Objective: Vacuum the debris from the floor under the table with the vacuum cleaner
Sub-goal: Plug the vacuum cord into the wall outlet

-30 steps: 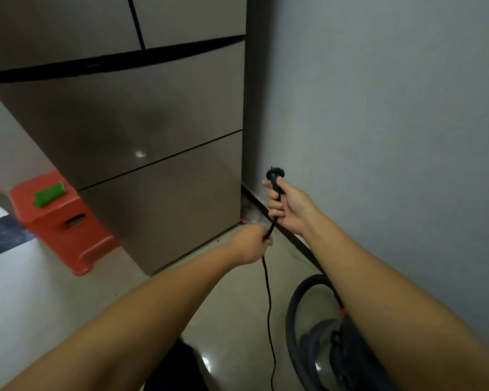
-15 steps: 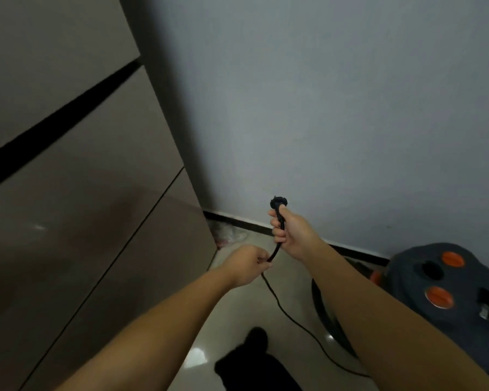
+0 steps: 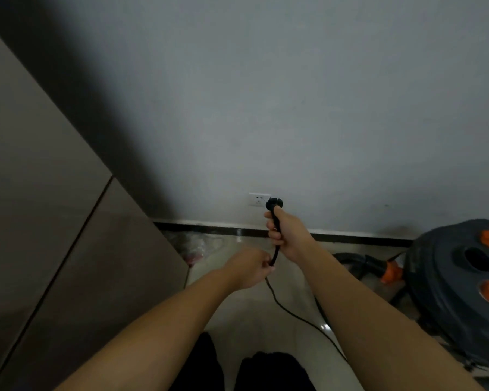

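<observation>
My right hand [image 3: 287, 234] grips the black plug [image 3: 273, 204] of the vacuum cleaner's cord, holding it upright just right of a white wall socket [image 3: 259, 199]. My left hand [image 3: 249, 268] pinches the black cord [image 3: 291, 311] a little below the right hand. The cord trails down across the floor toward me. The dark grey vacuum cleaner [image 3: 460, 289] with orange buttons sits on the floor at the right, its black hose [image 3: 359, 259] joined by an orange coupling. No table or debris is in view.
A tall brown fridge [image 3: 54, 221] fills the left side. A crumpled plastic bag [image 3: 194, 245] lies in the corner between the fridge and the grey wall [image 3: 294, 94]. A black skirting strip [image 3: 350, 237] runs along the wall's base. My dark-clad legs show at the bottom.
The view has swung right, away from the fridge and red stool, bringing the wall socket and more of the vacuum cleaner into sight. Both hands keep their hold on the cord, now near the socket.
</observation>
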`<state>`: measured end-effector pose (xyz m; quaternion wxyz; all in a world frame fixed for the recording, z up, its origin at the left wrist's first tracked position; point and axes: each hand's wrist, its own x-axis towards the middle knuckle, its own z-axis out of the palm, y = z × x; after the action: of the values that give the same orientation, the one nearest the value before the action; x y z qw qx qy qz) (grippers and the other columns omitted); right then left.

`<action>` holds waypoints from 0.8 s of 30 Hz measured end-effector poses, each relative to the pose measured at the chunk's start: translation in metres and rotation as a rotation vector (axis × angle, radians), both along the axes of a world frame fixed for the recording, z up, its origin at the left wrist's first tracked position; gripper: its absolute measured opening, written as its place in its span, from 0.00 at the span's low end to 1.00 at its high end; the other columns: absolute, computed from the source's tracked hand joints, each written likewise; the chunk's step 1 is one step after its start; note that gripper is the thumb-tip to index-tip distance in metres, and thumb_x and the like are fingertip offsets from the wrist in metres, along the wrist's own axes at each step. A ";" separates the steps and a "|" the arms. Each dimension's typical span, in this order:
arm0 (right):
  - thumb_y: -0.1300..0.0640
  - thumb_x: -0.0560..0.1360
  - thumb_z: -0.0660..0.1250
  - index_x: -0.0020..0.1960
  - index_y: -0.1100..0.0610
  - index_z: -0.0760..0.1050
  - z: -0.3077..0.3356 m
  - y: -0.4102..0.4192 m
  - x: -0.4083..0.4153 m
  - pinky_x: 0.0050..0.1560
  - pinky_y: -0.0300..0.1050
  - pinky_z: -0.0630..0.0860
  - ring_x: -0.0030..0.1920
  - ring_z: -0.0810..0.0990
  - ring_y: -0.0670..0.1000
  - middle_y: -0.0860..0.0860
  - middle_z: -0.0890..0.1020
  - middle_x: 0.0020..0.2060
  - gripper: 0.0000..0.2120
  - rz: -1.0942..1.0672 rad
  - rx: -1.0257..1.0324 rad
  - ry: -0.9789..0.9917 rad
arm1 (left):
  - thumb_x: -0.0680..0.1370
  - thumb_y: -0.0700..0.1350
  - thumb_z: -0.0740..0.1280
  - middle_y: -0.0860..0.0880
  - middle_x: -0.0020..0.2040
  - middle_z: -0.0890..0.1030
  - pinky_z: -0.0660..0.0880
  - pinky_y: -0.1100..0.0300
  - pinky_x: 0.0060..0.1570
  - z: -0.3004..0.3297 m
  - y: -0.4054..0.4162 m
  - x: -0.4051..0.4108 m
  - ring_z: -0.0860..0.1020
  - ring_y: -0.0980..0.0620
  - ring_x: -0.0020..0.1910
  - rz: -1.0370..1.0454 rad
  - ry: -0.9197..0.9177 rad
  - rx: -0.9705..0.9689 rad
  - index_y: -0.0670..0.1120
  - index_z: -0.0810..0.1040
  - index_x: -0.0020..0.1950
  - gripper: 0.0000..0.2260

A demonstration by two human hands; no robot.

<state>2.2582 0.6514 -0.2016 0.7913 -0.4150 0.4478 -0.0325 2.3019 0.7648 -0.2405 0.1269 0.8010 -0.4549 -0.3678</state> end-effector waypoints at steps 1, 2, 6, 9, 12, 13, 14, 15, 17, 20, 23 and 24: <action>0.52 0.84 0.52 0.46 0.58 0.71 -0.026 -0.004 0.006 0.17 0.34 0.56 0.18 0.61 0.42 0.50 0.68 0.29 0.14 -0.015 -0.016 -0.007 | 0.80 0.49 0.60 0.43 0.47 0.81 0.69 0.59 0.43 -0.025 -0.007 0.008 0.78 0.46 0.47 -0.037 0.006 -0.002 0.40 0.79 0.48 0.14; 0.52 0.83 0.52 0.46 0.58 0.71 -0.052 -0.009 0.012 0.17 0.34 0.56 0.17 0.61 0.42 0.49 0.68 0.29 0.14 -0.028 -0.034 -0.019 | 0.80 0.49 0.60 0.42 0.48 0.81 0.68 0.59 0.42 -0.051 -0.014 0.016 0.78 0.46 0.47 -0.071 0.006 -0.010 0.40 0.79 0.48 0.14; 0.53 0.83 0.54 0.47 0.58 0.72 -0.165 -0.028 0.037 0.17 0.34 0.57 0.18 0.61 0.42 0.49 0.68 0.28 0.13 -0.080 -0.068 -0.057 | 0.80 0.48 0.61 0.43 0.47 0.81 0.67 0.62 0.36 -0.162 -0.038 0.046 0.75 0.53 0.36 -0.099 0.045 -0.038 0.41 0.79 0.49 0.12; 0.52 0.83 0.54 0.46 0.58 0.72 -0.244 -0.039 0.059 0.17 0.34 0.56 0.19 0.60 0.42 0.48 0.68 0.26 0.14 -0.104 -0.079 -0.096 | 0.79 0.47 0.63 0.47 0.51 0.82 0.73 0.60 0.46 -0.243 -0.052 0.076 0.77 0.52 0.45 -0.129 0.066 -0.084 0.43 0.80 0.53 0.10; 0.52 0.83 0.53 0.46 0.58 0.72 -0.301 -0.048 0.082 0.16 0.34 0.54 0.18 0.59 0.42 0.48 0.66 0.26 0.14 -0.115 -0.124 -0.136 | 0.78 0.43 0.63 0.47 0.53 0.82 0.74 0.57 0.54 -0.300 -0.063 0.118 0.78 0.51 0.50 -0.184 0.074 -0.126 0.44 0.80 0.56 0.10; 0.52 0.83 0.53 0.46 0.58 0.72 -0.314 -0.051 0.088 0.16 0.34 0.53 0.18 0.59 0.42 0.48 0.66 0.26 0.14 -0.122 -0.144 -0.150 | 0.78 0.42 0.62 0.47 0.53 0.82 0.74 0.58 0.53 -0.311 -0.067 0.133 0.78 0.51 0.50 -0.171 0.053 -0.153 0.45 0.80 0.57 0.11; 0.52 0.83 0.53 0.47 0.58 0.72 -0.325 -0.055 0.094 0.17 0.34 0.53 0.18 0.59 0.42 0.48 0.66 0.26 0.14 -0.130 -0.172 -0.165 | 0.77 0.41 0.61 0.47 0.54 0.81 0.74 0.58 0.54 -0.319 -0.073 0.147 0.79 0.50 0.51 -0.137 0.001 -0.214 0.46 0.80 0.59 0.12; 0.52 0.83 0.53 0.47 0.59 0.72 -0.333 -0.059 0.099 0.17 0.34 0.53 0.18 0.58 0.42 0.48 0.66 0.26 0.14 -0.137 -0.206 -0.179 | 0.77 0.40 0.61 0.46 0.55 0.81 0.74 0.56 0.55 -0.323 -0.079 0.161 0.78 0.48 0.53 -0.091 -0.089 -0.304 0.47 0.79 0.59 0.14; 0.52 0.83 0.52 0.48 0.59 0.72 -0.344 -0.067 0.109 0.17 0.34 0.53 0.18 0.58 0.43 0.48 0.65 0.25 0.14 -0.144 -0.276 -0.196 | 0.77 0.39 0.60 0.46 0.59 0.79 0.73 0.54 0.58 -0.324 -0.092 0.182 0.77 0.47 0.58 0.013 -0.324 -0.505 0.46 0.78 0.61 0.15; 0.52 0.83 0.52 0.48 0.58 0.72 -0.353 -0.078 0.125 0.18 0.35 0.54 0.19 0.59 0.43 0.47 0.65 0.24 0.14 -0.138 -0.348 -0.191 | 0.75 0.39 0.59 0.44 0.60 0.79 0.70 0.50 0.62 -0.322 -0.112 0.208 0.76 0.43 0.60 -0.015 -0.735 -0.838 0.42 0.77 0.62 0.17; 0.52 0.83 0.52 0.47 0.58 0.72 -0.358 -0.087 0.142 0.18 0.34 0.54 0.19 0.59 0.43 0.46 0.65 0.22 0.14 -0.131 -0.397 -0.191 | 0.74 0.47 0.57 0.42 0.72 0.69 0.55 0.43 0.70 -0.329 -0.129 0.236 0.65 0.45 0.71 -0.121 -1.179 -0.821 0.40 0.66 0.71 0.26; 0.52 0.84 0.52 0.47 0.57 0.72 -0.358 -0.090 0.147 0.19 0.34 0.55 0.19 0.59 0.43 0.45 0.65 0.21 0.14 -0.135 -0.412 -0.195 | 0.74 0.51 0.60 0.43 0.75 0.63 0.51 0.41 0.70 -0.331 -0.133 0.246 0.59 0.45 0.73 -0.140 -1.258 -0.756 0.40 0.60 0.73 0.30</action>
<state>2.4055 0.5614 -0.5596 0.7253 -0.5319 0.3800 -0.2160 2.5477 0.6322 -0.5717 0.0855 0.7315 -0.5874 0.3357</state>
